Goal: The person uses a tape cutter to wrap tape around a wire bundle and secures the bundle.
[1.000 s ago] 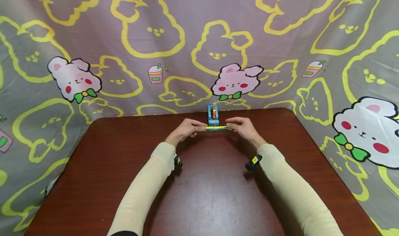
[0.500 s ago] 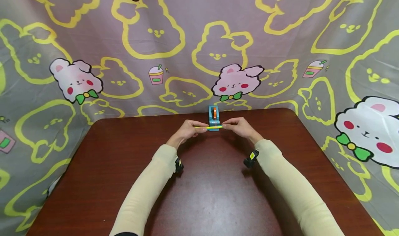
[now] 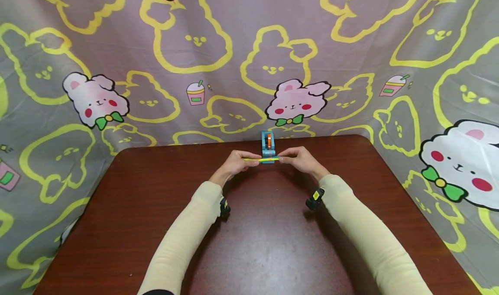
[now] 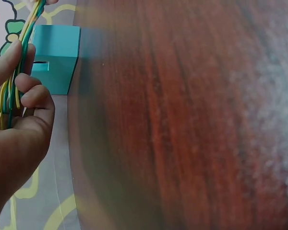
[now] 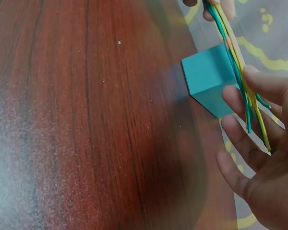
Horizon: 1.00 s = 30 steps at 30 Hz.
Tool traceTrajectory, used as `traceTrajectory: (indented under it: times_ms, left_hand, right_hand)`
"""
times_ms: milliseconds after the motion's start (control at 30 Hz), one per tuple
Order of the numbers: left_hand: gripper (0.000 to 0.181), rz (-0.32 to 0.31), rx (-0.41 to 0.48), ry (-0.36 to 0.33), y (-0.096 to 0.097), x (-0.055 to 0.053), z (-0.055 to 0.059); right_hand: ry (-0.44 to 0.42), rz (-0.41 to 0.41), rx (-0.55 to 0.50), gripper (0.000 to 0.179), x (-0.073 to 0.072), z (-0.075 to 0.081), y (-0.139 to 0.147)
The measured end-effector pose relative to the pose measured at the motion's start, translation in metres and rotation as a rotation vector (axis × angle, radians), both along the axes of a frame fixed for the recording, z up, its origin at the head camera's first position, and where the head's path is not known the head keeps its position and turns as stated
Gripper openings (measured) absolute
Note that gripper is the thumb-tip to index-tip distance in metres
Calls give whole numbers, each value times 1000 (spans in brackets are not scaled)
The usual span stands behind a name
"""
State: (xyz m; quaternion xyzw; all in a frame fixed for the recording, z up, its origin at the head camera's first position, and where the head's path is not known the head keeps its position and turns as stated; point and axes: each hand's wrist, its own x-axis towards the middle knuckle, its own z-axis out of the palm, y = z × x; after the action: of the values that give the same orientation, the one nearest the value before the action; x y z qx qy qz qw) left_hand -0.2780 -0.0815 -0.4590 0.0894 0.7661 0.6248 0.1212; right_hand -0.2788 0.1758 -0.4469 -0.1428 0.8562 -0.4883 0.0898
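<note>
A thin bundle of yellow and green wires [image 3: 269, 159] stretches crosswise between the two hands, above the front of a teal tape dispenser [image 3: 268, 153]. My left hand [image 3: 235, 161] pinches one end between thumb and fingers; in the left wrist view, wire ends [image 4: 9, 100] run back into the palm. At the other end my right hand [image 3: 300, 160] pinches the bundle, its lower fingers spread in the right wrist view. There, loose wire tips [image 5: 259, 120] fan out past the thumb. A small orange-pink patch shows midway along the bundle.
An orange ring [image 3: 269, 140] sits in the dispenser, which stands at the far edge of the dark red-brown table [image 3: 249, 225]. Behind the table hangs a grey cartoon-print curtain [image 3: 234, 69], which also runs along both sides.
My right hand has come left, closer to my left hand, so less of the bundle shows between them. Over the last half second both hands have barely moved.
</note>
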Motion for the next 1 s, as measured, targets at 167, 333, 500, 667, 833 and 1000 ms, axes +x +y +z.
traceTrajectory:
  times_ms: [167,333,500,667,833,1000]
  left_hand:
    - [18,10,-25,17,0,0,1]
    - [19,19,-39,35,-1,-2,3]
    - [27,74,-56,35,-1,-6,5]
    - [39,97,-94,8,-1,-8,5]
    - [44,72,-144,-1,0,-8,8]
    - [36,23,-197,-6,1,-9,12]
  right_hand:
    - [100,6,28,11,0,0,-2]
    - [198,2,50,9,-1,1,-5]
    - [295,-5,88,8,2,2,-8]
    - [355,1,140,11,4,-1,-9]
    - [438,1,234,13,7,0,-10]
    - [515,-3,301,13,10,0,-11]
